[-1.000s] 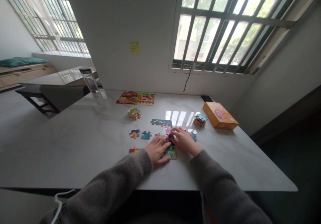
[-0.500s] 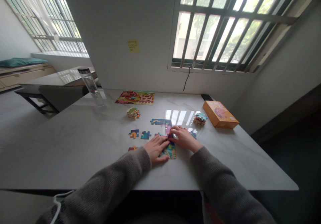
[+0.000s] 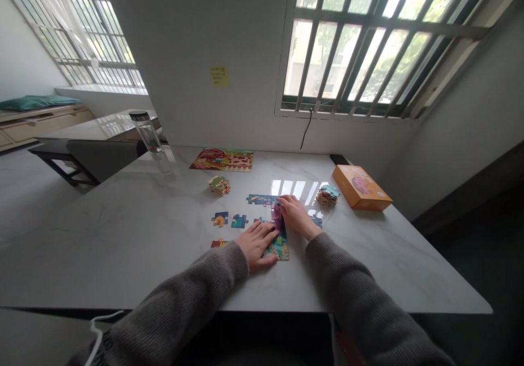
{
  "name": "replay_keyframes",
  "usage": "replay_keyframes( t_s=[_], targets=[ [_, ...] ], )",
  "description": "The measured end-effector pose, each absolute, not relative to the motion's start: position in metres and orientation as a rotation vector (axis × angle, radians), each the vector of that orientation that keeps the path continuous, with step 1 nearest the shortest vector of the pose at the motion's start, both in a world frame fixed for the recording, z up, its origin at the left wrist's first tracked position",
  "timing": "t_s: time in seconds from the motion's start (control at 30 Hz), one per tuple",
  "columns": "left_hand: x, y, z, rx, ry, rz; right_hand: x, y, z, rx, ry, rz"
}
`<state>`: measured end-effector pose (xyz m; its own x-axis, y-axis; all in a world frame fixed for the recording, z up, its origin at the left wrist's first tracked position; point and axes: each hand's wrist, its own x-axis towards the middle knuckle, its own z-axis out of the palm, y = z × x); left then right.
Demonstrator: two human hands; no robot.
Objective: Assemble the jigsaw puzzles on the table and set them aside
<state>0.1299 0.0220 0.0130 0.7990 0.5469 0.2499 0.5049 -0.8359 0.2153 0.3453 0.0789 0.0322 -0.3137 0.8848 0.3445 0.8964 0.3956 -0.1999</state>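
Observation:
A partly joined jigsaw puzzle (image 3: 281, 248) lies on the white table, blue along its top and right side with a pink part between. My left hand (image 3: 256, 241) rests flat on its lower part, fingers apart. Along the upper right edge lies my right hand (image 3: 295, 214), its fingertips on the puzzle near the corner; whether they pinch a piece is hidden. Left of my left hand are loose puzzle pieces: one with an orange shape (image 3: 220, 219), a blue one (image 3: 239, 221) and a red and yellow one (image 3: 218, 243). Another blue piece (image 3: 316, 219) shows partly behind my right wrist.
Stacks of puzzle pieces stand at the left (image 3: 220, 186) and right (image 3: 328, 195). Further back lies a farm picture (image 3: 223, 159). An orange box (image 3: 361, 187) and a black flat object (image 3: 338, 160) are at the right. A clear bottle (image 3: 146, 133) stands at the left.
My right hand has moved up along the puzzle's right edge, from the middle to near the upper corner. My left hand stays on the lower part. The view has shifted slightly.

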Motion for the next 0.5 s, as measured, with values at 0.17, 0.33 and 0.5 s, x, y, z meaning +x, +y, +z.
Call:
replay_keyframes(
  t_s=[0.17,0.33,0.5],
  targets=[
    [0.131,0.022,0.013,2.837,0.835,0.469,0.329,0.09,0.022,-1.64,-2.276,-0.113],
    [0.13,0.021,0.017,2.821,0.856,0.459,0.324,0.091,0.016,-1.658,-2.282,-0.134],
    [0.134,0.018,0.018,2.809,0.863,0.462,0.325,0.09,0.013,-1.666,-2.285,-0.126]
  ],
)
